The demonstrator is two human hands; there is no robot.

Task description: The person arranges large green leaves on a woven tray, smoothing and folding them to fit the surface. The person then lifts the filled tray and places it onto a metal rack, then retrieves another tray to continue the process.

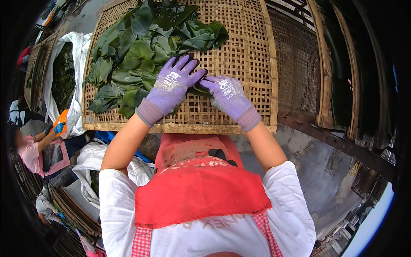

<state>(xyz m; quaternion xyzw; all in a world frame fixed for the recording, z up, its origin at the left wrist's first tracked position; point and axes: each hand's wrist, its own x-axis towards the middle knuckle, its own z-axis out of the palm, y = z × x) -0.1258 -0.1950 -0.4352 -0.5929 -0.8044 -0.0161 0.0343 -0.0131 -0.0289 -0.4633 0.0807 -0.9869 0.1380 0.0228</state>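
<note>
Broad, wet, dark green kelp pieces (138,48) lie heaped on the left and middle of a woven bamboo tray (242,41). Both my hands wear purple work gloves with dark fingertips. My left hand (175,82) lies palm down at the heap's right edge, its fingers spread. Just to its right, my right hand (227,93) is curled, with its fingers on a small kelp piece (199,90) that shows between the two hands. The undersides of both hands are hidden, as is part of that piece.
Racked woven trays (295,57) with wooden frames stand at the right. White sacks (78,61) at the left hold more kelp. A person in blue gloves (33,147) handles an orange object (61,122) there. Below the tray's bamboo edge (179,128) hangs my red apron (199,189).
</note>
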